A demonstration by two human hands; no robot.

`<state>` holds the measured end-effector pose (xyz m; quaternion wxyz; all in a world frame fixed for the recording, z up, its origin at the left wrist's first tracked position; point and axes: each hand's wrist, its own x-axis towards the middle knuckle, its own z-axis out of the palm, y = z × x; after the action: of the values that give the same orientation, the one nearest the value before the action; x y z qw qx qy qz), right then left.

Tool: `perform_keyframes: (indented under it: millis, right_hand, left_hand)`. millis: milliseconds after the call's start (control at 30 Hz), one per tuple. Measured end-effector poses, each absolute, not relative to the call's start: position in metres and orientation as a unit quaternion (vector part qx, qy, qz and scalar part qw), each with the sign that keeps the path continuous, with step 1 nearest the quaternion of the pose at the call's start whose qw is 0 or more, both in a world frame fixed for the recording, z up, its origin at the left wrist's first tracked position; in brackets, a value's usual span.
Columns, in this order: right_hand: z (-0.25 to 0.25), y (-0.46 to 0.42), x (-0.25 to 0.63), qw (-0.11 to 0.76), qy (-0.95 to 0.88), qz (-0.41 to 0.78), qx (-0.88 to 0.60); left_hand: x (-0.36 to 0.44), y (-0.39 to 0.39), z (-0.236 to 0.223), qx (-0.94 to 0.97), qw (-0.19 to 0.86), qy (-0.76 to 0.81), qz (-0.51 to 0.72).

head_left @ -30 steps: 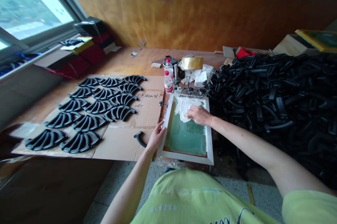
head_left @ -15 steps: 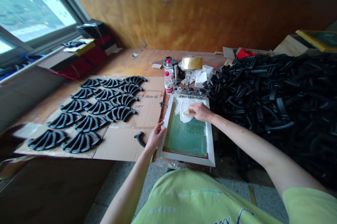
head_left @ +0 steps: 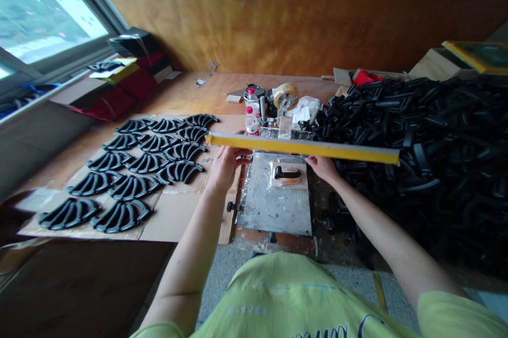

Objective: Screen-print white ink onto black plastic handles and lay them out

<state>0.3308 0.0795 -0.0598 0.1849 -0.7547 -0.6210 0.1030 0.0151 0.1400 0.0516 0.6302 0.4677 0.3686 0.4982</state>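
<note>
A screen-printing frame is raised and shows nearly edge-on as a long yellow-taped bar (head_left: 301, 147). Under it lies a metal base plate (head_left: 273, 213). A black curved handle (head_left: 286, 173) sits on a small pale block (head_left: 301, 182) on that plate. My left hand (head_left: 225, 166) is at the plate's left side, fingers apart, partly behind the bar. At the plate's right side, my right hand (head_left: 323, 169) has its fingers stretched towards the block, also partly covered. Neither hand visibly holds anything. The frame's mesh and the white ink are out of sight.
Fanned rows of black handles (head_left: 138, 186) lie on cardboard (head_left: 174, 216) at left. A big heap of black handles (head_left: 397, 116) fills the right. Behind the plate stand bottles (head_left: 251, 121), a tape roll (head_left: 286, 97) and crumpled paper (head_left: 305, 110).
The frame, flat before, has swung up, uncovering the plate and the handle on it. My right hand has left the white-inked area and the scraper; my left hand has moved forward.
</note>
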Motion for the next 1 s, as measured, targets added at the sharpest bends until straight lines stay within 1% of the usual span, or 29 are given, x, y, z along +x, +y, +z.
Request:
perform_keyframes:
  millis: [67,133,200,267,333,367,433,467,533,600,633,667,733,800,833,867,933,1000]
  right_hand:
    - [-0.075,0.073,0.309,0.171,-0.681,0.116,-0.702]
    - [-0.079,0.071,0.287,0.150,-0.723,0.111,-0.665]
    - [-0.074,0.065,0.265,0.146,-0.731,0.091,-0.660]
    - [-0.064,0.053,0.239,0.162,-0.747,0.070,-0.641]
    - [-0.056,0.035,0.215,0.175,-0.797,0.067,-0.575]
    - [-0.054,0.027,0.207,0.175,-0.825,0.081,-0.531]
    - [-0.055,0.013,0.209,0.156,-0.849,0.119,-0.490]
    - [-0.057,0.008,0.220,0.133,-0.838,0.133,-0.513]
    - [-0.066,0.002,0.258,0.055,-0.761,0.146,-0.630]
    - [-0.078,-0.002,0.302,-0.048,-0.637,0.162,-0.752]
    - [-0.085,-0.004,0.321,-0.086,-0.587,0.177,-0.786]
    - [-0.092,-0.006,0.335,-0.112,-0.549,0.190,-0.806]
    - [-0.104,-0.011,0.351,-0.132,-0.517,0.202,-0.821]
    - [-0.111,-0.014,0.355,-0.119,-0.503,0.211,-0.830]
    - [-0.111,-0.014,0.357,-0.094,-0.483,0.230,-0.840]
    - [-0.109,-0.012,0.359,-0.050,-0.456,0.257,-0.850]
    - [-0.100,-0.004,0.366,0.091,-0.404,0.320,-0.852]
    - [-0.087,0.009,0.370,0.234,-0.415,0.347,-0.808]
  left_hand:
    - [0.023,0.141,0.048,0.436,0.635,0.376,0.515]
    - [0.030,0.129,0.031,0.399,0.651,0.396,0.510]
    - [0.036,0.103,0.004,0.374,0.708,0.429,0.418]
    - [0.040,0.072,-0.026,0.346,0.776,0.449,0.276]
    - [0.037,0.047,-0.051,0.292,0.803,0.463,0.234]
    - [0.030,0.039,-0.061,0.264,0.805,0.472,0.244]
    - [0.004,0.034,-0.078,0.230,0.782,0.504,0.285]
    - [-0.015,0.036,-0.087,0.225,0.758,0.532,0.303]
    - [-0.064,0.043,-0.105,0.234,0.668,0.622,0.336]
    - [-0.113,0.049,-0.126,0.230,0.566,0.729,0.309]
    - [-0.134,0.050,-0.136,0.229,0.542,0.760,0.278]
    - [-0.151,0.050,-0.147,0.232,0.525,0.782,0.244]
    - [-0.170,0.049,-0.164,0.266,0.508,0.800,0.178]
    - [-0.173,0.049,-0.175,0.325,0.493,0.797,0.123]
    - [-0.172,0.051,-0.177,0.355,0.485,0.794,0.097]
    - [-0.170,0.054,-0.177,0.380,0.477,0.789,0.068]
    - [-0.167,0.064,-0.169,0.415,0.458,0.786,0.002]
    - [-0.162,0.078,-0.152,0.441,0.446,0.778,-0.028]
